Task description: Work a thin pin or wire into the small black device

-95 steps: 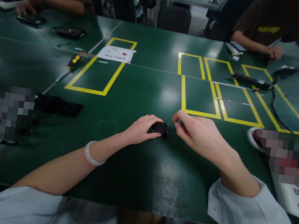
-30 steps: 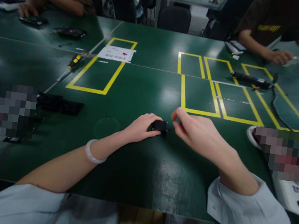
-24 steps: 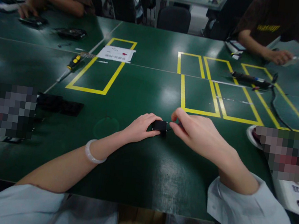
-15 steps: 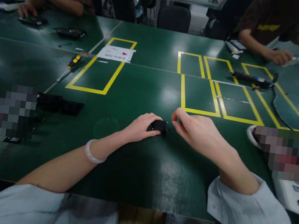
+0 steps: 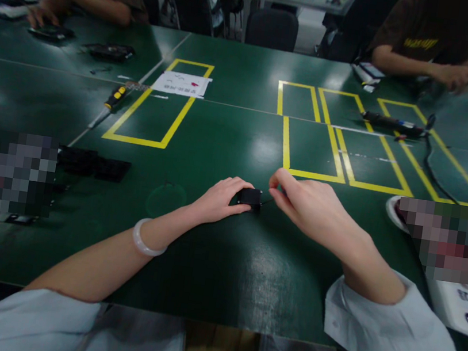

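Note:
A small black box-shaped part (image 5: 250, 199) rests on the green table (image 5: 211, 277) in front of me. My left hand (image 5: 223, 197) grips it from the left, thumb on the near side and fingers on the far side. Just right of the part, my right hand (image 5: 300, 199) is closed, thumb and fingertips pinched together. A thin dark rod or wire (image 5: 267, 202) runs between the pinched fingers and the part's right side. What lies inside the pinch is hidden, so its kind cannot be told.
Several black parts (image 5: 113, 170) lie at the left, with a yellow-black screwdriver (image 5: 116, 98) beyond. A white sheet (image 5: 181, 84) lies across a yellow-taped rectangle. A black tool with a cable (image 5: 393, 125) is back right; a white device (image 5: 461, 309) is near right. Two people sit opposite.
My hands and the black part look unmoved. The person opposite at the right has drawn both hands together in front of the chest.

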`<state>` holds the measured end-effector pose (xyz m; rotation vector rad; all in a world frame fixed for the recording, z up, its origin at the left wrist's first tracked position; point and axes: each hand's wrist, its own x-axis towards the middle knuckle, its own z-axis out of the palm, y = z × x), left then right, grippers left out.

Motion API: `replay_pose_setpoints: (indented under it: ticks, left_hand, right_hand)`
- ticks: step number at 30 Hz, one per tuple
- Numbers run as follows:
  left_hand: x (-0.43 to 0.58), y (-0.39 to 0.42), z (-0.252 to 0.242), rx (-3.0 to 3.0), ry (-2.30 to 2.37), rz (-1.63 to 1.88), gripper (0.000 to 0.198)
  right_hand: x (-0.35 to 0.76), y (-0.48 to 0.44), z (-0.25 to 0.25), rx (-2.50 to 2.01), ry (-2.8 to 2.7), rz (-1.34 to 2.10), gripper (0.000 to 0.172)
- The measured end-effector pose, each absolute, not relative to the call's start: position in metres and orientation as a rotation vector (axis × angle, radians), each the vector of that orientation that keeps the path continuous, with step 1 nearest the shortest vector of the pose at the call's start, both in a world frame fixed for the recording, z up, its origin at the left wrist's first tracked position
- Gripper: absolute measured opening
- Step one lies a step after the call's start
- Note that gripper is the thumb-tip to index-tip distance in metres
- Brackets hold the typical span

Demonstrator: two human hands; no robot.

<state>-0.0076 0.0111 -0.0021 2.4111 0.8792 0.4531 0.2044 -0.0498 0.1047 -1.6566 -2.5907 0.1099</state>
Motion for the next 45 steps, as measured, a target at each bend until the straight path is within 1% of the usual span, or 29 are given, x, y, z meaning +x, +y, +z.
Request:
replay_pose_setpoints:
  ticks: [3, 7, 13, 20, 24, 32, 38, 45]
  left_hand:
    - [-0.0073, 0.011, -0.0016, 2.418, 0.886, 0.445, 0.034]
    - [-0.0072, 0.0108, -0.0018, 2.416, 0.889, 0.455, 0.034]
    - [-0.0073, 0.0107, -0.002, 2.414, 0.885, 0.46, 0.034]
    - [-0.007, 0.0105, -0.0003, 2.411, 0.882, 0.446, 0.034]
    - [-0.0072, 0.0106, -0.0002, 2.414, 0.888, 0.445, 0.033]
    - [-0.0072, 0.011, -0.0035, 2.415, 0.884, 0.467, 0.035]
    - [-0.0078, 0.0111, -0.0037, 2.423, 0.875, 0.465, 0.034]
    - [-0.0078, 0.011, -0.0022, 2.415, 0.868, 0.466, 0.035]
  right_hand:
    - [0.2062, -0.0494, 0.1034, -1.612, -2.585, 0.143, 0.02]
    - [0.2062, -0.05, 0.1044, -1.601, -2.574, 0.172, 0.019]
    - [0.2033, -0.0504, 0.1061, -1.659, -2.579, 0.127, 0.027]
    - [0.2063, -0.0495, 0.1035, -1.611, -2.596, 0.141, 0.019]
    - [0.2068, -0.0504, 0.1047, -1.591, -2.588, 0.158, 0.019]
    - [0.2033, -0.0511, 0.1056, -1.676, -2.594, 0.108, 0.025]
    - [0.2059, -0.0501, 0.1028, -1.621, -2.603, 0.127, 0.02]
    - [0.2043, -0.0523, 0.1063, -1.612, -2.585, 0.131, 0.018]
